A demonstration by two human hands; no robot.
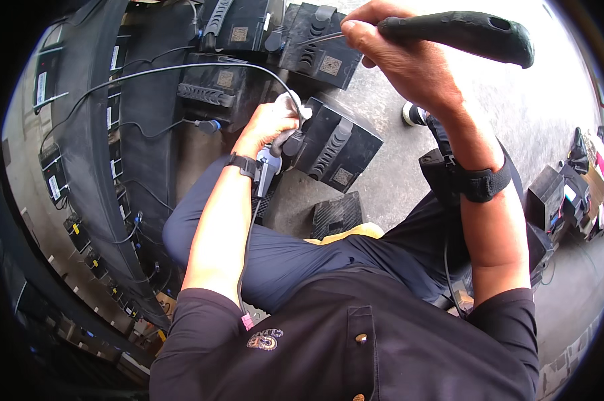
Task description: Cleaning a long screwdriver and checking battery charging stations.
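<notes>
My right hand [407,60] grips a hand tool with a thick dark handle [462,37] that has a hole near its end. The tool's thin metal shaft [322,38] points left, over a black battery case [322,47] with a strap handle. Lower down, my left hand [267,128] is closed around a crumpled white cloth [286,106]. Against its fingers is a black cable plug [293,144], beside another black battery case [338,145]; whether the plug is seated cannot be told. A black cable [181,66] arches from that plug to the left.
More battery cases [221,82] stand close by at the upper left. A loose blue-tipped plug [209,125] hangs near my left knee. Along the left runs a dark rack [94,150] with several small charger units. Boxes [548,193] are piled at the right on the concrete floor [487,90].
</notes>
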